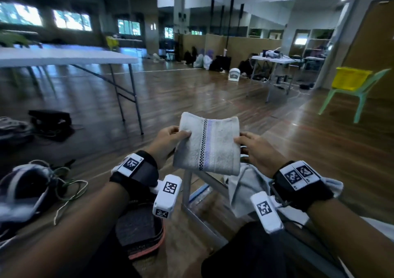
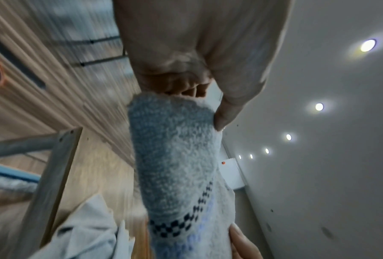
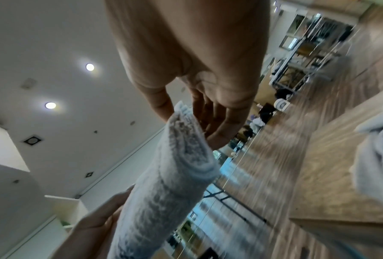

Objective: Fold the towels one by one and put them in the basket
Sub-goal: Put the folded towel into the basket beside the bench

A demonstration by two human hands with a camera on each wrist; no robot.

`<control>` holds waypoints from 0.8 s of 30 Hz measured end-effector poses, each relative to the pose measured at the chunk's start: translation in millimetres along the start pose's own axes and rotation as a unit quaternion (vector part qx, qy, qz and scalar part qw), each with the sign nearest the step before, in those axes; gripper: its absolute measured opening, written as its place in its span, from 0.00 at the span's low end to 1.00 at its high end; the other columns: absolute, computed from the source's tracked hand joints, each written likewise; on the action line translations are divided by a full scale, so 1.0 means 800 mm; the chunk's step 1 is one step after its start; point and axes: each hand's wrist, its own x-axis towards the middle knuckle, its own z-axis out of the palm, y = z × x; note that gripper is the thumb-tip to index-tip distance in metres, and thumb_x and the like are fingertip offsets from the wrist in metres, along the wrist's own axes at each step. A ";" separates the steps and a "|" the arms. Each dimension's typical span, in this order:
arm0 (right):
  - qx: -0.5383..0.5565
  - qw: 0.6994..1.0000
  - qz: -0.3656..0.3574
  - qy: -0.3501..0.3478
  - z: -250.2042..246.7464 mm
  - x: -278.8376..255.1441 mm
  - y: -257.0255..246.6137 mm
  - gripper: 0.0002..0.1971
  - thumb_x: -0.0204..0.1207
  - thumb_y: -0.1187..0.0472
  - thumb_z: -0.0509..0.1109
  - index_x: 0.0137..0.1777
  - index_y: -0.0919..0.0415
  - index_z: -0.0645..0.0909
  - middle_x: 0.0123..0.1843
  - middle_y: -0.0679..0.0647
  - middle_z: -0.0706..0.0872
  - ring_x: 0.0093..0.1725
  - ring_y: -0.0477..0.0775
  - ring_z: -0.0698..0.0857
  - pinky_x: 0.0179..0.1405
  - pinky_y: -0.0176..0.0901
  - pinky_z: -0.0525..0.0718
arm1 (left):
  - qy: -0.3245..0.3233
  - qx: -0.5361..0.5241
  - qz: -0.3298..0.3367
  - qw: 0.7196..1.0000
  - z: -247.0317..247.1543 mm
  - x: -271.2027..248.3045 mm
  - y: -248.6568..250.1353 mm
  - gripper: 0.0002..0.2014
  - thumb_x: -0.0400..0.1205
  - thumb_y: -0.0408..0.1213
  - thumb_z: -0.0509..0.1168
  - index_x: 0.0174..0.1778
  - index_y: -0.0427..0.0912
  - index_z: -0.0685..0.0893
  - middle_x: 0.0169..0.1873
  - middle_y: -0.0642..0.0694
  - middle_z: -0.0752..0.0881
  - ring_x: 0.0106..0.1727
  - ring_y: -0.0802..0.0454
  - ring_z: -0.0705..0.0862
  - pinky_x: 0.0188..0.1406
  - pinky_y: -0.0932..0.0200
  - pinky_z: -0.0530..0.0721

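Note:
A folded white towel (image 1: 210, 147) with a black checkered stripe and a pale purple band hangs in the air in front of me. My left hand (image 1: 177, 135) pinches its left edge, thumb on top. My right hand (image 1: 241, 141) pinches the right edge, thumb on top and fingers beneath. The left wrist view has the towel (image 2: 177, 157) running away from the left hand (image 2: 197, 87). In the right wrist view its layered end (image 3: 186, 149) sits between thumb and fingers of the right hand (image 3: 199, 119). A yellow basket (image 1: 349, 78) stands on a green chair (image 1: 360, 98) far right.
Another white towel (image 1: 245, 190) lies crumpled under my right wrist, beside a metal frame (image 1: 187, 190). A white folding table (image 1: 64, 57) stands to the left. A headset and cables (image 1: 25, 184) lie on the wooden floor at left. People sit far back.

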 end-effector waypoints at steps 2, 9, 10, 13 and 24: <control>-0.002 1.000 0.003 -0.029 0.027 0.026 0.004 0.11 0.81 0.62 0.61 0.61 0.62 0.77 0.45 0.56 0.85 0.38 0.53 0.84 0.35 0.44 0.82 | 0.036 0.004 -0.004 0.999 -0.031 -0.001 -0.003 0.12 0.78 0.35 0.69 0.54 0.36 0.81 0.51 0.37 0.86 0.49 0.43 0.83 0.58 0.44 0.81; 0.015 0.991 0.074 -0.106 0.161 0.094 0.080 0.08 0.80 0.61 0.62 0.56 0.61 0.78 0.41 0.55 0.83 0.33 0.50 0.80 0.31 0.42 0.74 | 0.180 0.037 -0.043 0.982 -0.147 -0.015 -0.084 0.11 0.80 0.31 0.66 0.57 0.32 0.80 0.44 0.42 0.85 0.38 0.52 0.82 0.37 0.61 0.81; 0.012 0.989 0.093 -0.115 0.183 0.102 0.100 0.07 0.80 0.62 0.63 0.56 0.60 0.78 0.41 0.54 0.82 0.32 0.49 0.80 0.30 0.42 0.73 | 0.193 0.037 -0.065 0.978 -0.166 -0.019 -0.106 0.12 0.80 0.30 0.66 0.57 0.31 0.80 0.45 0.40 0.85 0.39 0.51 0.82 0.38 0.60 0.81; -0.005 0.976 0.163 -0.145 0.247 0.120 0.172 0.07 0.80 0.61 0.63 0.55 0.59 0.78 0.44 0.55 0.83 0.37 0.52 0.82 0.30 0.41 0.76 | 0.226 0.045 -0.139 0.963 -0.219 -0.026 -0.179 0.05 0.80 0.29 0.65 0.49 0.32 0.81 0.41 0.39 0.85 0.33 0.55 0.84 0.33 0.62 0.83; -0.164 0.925 0.313 -0.141 0.391 0.218 0.422 0.13 0.75 0.63 0.64 0.50 0.75 0.81 0.49 0.66 0.86 0.45 0.56 0.79 0.40 0.42 0.74 | 0.244 0.154 -0.363 0.886 -0.336 0.055 -0.419 0.05 0.77 0.35 0.66 0.45 0.38 0.82 0.50 0.35 0.87 0.49 0.42 0.85 0.53 0.50 0.83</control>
